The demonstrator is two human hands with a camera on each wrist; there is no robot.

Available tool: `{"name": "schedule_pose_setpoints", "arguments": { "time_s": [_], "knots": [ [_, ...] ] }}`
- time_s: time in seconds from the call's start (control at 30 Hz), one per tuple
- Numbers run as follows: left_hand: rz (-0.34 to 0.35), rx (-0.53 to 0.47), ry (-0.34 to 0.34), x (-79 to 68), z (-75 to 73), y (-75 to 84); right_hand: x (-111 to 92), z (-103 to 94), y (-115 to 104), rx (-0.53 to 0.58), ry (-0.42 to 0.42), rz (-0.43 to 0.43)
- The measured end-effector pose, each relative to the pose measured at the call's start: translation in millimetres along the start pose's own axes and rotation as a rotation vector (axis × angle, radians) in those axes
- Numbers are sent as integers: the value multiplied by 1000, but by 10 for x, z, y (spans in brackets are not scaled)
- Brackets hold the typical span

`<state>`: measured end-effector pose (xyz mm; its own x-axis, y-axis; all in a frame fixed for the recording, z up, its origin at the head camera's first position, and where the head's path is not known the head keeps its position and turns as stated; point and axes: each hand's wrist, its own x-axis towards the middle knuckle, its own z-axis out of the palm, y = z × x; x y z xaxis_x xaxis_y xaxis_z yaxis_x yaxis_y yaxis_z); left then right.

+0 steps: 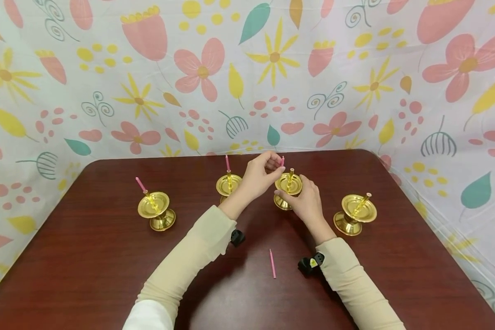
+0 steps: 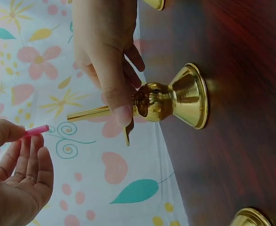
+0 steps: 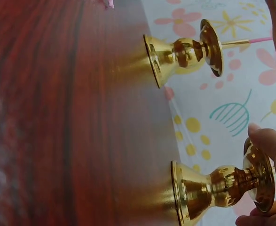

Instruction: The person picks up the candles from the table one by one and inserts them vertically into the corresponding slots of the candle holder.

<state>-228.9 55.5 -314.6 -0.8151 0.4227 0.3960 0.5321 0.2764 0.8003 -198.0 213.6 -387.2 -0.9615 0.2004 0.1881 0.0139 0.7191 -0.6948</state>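
My left hand (image 1: 259,176) pinches a short pink candle (image 2: 37,130) between thumb and fingertips. In the left wrist view the candle is apart from the narrow tube (image 2: 88,113) of a brass candle holder. My right hand (image 1: 308,201) grips the dish of that candle holder (image 3: 222,183) by its rim, thumb on one side and fingers on the other. The holder's base stands on the table. Its tube has no candle in it. Another pink candle (image 1: 272,264) lies on the table between my forearms.
To the left, two brass holders (image 1: 156,206) (image 1: 227,185) stand with pink candles upright in their tubes. A brass holder (image 1: 353,213) without a candle stands on the right. Behind the dark wooden table (image 1: 86,275) hangs a flower-patterned cloth (image 1: 239,68).
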Motion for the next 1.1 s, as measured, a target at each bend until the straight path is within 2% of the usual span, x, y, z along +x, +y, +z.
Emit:
{"name": "schedule_pose_setpoints", "arguments": {
  "time_s": [0.33,0.57,0.67,0.9,1.1],
  "knots": [
    [-11,-8,12,167,127,-64,-4,16,13,-37,67,-72],
    [12,-52,34,245,196,-75,-6,-1,16,-33,62,-54],
    [24,-73,40,266,225,-82,-8,-2,15,-29,55,-52],
    [11,-39,40,273,279,-86,-23,5,11,-41,67,-69],
    [12,-57,45,302,297,-115,-19,-9,9,-53,79,-72]
  ]
}}
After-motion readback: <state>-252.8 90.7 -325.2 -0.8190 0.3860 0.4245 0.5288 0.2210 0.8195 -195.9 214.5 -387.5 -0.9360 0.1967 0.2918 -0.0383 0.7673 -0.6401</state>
